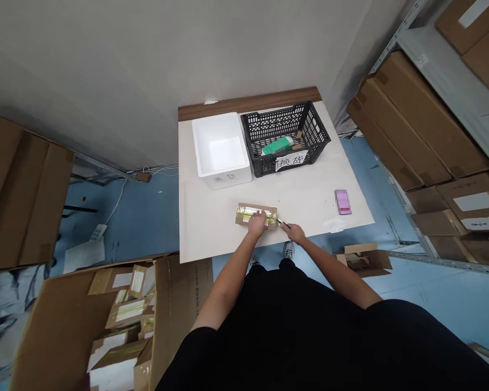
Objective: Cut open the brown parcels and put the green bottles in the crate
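A small brown cardboard parcel (256, 214) sealed with yellowish tape lies on the white table (212, 228) near its front edge. My left hand (257, 224) rests on top of the parcel, fingers curled over it and pressing it down. My right hand (296, 233) is closed round a thin dark tool (283, 223), perhaps a knife or pen, whose tip touches the parcel's right end.
A white foam box (221, 149) and a black plastic crate (285, 138) holding a green item stand at the table's back. A pink object (343, 201) lies at right. A large open carton (106, 320) of similar parcels sits on the floor at left. Shelves of cartons (432, 136) rise at right.
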